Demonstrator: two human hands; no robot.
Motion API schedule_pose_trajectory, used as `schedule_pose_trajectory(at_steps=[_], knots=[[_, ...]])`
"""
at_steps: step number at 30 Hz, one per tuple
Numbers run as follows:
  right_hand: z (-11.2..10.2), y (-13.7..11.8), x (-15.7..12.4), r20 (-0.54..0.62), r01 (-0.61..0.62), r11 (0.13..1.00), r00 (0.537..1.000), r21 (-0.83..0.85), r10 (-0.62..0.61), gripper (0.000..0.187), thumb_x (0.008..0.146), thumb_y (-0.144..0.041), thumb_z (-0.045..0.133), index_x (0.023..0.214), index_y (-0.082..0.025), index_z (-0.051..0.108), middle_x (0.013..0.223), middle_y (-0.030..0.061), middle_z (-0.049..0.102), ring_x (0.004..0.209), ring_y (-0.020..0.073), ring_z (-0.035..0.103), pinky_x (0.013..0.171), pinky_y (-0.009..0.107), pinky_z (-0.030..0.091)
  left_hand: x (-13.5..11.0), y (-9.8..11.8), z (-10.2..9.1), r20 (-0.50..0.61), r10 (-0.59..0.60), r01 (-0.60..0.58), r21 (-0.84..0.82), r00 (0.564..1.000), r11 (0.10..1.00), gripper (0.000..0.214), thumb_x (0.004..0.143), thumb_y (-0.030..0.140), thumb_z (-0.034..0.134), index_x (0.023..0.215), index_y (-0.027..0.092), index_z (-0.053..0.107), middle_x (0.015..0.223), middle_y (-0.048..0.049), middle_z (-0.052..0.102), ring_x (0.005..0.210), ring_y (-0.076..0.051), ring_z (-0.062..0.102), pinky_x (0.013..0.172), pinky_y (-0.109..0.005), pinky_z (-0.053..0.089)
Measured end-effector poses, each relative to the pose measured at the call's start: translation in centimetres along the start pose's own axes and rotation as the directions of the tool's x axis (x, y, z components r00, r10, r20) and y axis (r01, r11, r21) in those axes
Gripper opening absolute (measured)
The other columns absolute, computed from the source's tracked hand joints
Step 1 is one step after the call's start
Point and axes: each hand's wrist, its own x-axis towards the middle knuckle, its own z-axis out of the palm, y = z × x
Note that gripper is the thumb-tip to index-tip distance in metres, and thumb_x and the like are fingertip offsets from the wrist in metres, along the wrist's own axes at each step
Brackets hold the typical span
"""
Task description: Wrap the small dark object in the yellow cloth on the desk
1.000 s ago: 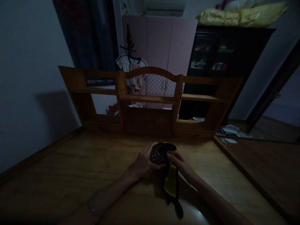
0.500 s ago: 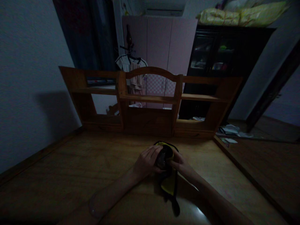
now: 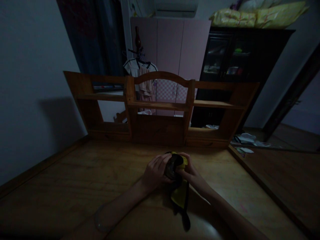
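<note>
Over the wooden board, a yellow cloth piece with black edging (image 3: 179, 197) hangs down from between my hands and trails a dark strap end (image 3: 185, 221). A dark, glossy, rounded object (image 3: 171, 169) sits against the cloth's upper part; its kind is too dim to make out. My left hand (image 3: 155, 171) is closed round the left side of the glossy object. On the right side, my right hand (image 3: 189, 170) pinches the yellow cloth beside the dark opening, thumb in front and fingers behind. The far side of both things is hidden.
A wooden shelf unit (image 3: 160, 130) stands along the board's far edge. A wall (image 3: 37, 100) borders the left, and a raised wooden rail (image 3: 262, 186) runs down the right. Beyond are a pink wardrobe (image 3: 170, 46), hanging clothes (image 3: 143, 76) and a dark cabinet (image 3: 262, 50).
My right hand's fingers have shifted up over the yellow cloth's rim, and its thumb reaches further inward. The hanging strap end has swung slightly left. My left hand stays nearly in place.
</note>
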Motion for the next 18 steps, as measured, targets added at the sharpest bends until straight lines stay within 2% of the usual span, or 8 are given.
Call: schedule_pose_trajectory(at_steps=[2,6,10,15,18], knots=[[0.0,-0.1,-0.1,0.003,0.001,0.999,1.000,-0.046,-0.001,0.051,0.086,-0.026,0.060,0.132,-0.031,0.038,0.112,0.0013,0.062,0.101,0.0179,0.060,0.091,0.033,0.047,-0.1,0.0,0.0,-0.006,-0.002,0.002,-0.022,1.000,1.000,0.083,0.079,0.070,0.052,0.135,0.010,0.037,0.124,-0.0186,0.058,0.118,-0.029,0.056,0.101,-0.043,0.045],[0.0,-0.5,0.1,-0.002,0.023,0.993,1.000,-0.119,-0.023,0.043,0.086,-0.031,0.061,0.128,-0.027,0.049,0.126,0.0030,0.057,0.116,0.0212,0.053,0.101,0.036,0.040,-0.1,0.1,-0.3,-0.032,0.022,-0.024,-0.041,0.999,0.999,0.084,0.078,0.069,0.054,0.135,0.009,0.035,0.124,-0.0193,0.057,0.118,-0.030,0.055,0.101,-0.045,0.044],[-0.2,0.0,0.2,-0.003,-0.035,0.990,0.999,-0.140,0.035,0.040,0.085,-0.036,0.063,0.123,-0.024,0.056,0.119,0.0032,0.062,0.112,0.0231,0.056,0.098,0.037,0.043,0.1,0.3,-0.6,-0.055,0.063,-0.064,-0.024,0.997,0.998,0.083,0.078,0.069,0.055,0.133,0.010,0.036,0.120,-0.0185,0.059,0.115,-0.029,0.056,0.103,-0.048,0.043],[-0.8,1.5,0.5,-0.015,-0.038,0.989,0.999,-0.140,0.036,0.042,0.083,-0.035,0.065,0.123,-0.024,0.057,0.119,0.0039,0.063,0.111,0.0235,0.057,0.097,0.038,0.044,0.3,0.3,-0.5,-0.057,0.079,-0.079,-0.005,0.995,0.997,0.082,0.078,0.071,0.051,0.132,0.009,0.040,0.118,-0.0181,0.059,0.114,-0.029,0.056,0.104,-0.050,0.041],[-1.2,2.2,0.6,-0.027,0.011,0.980,0.999,-0.200,-0.017,0.044,0.082,-0.033,0.066,0.123,-0.022,0.055,0.120,0.0055,0.063,0.111,0.0240,0.057,0.098,0.038,0.044,0.4,0.4,-0.4,-0.055,0.099,-0.098,0.011,0.994,0.995,0.081,0.081,0.072,0.047,0.130,0.008,0.042,0.117,-0.0177,0.061,0.112,-0.028,0.057,0.104,-0.049,0.040]])
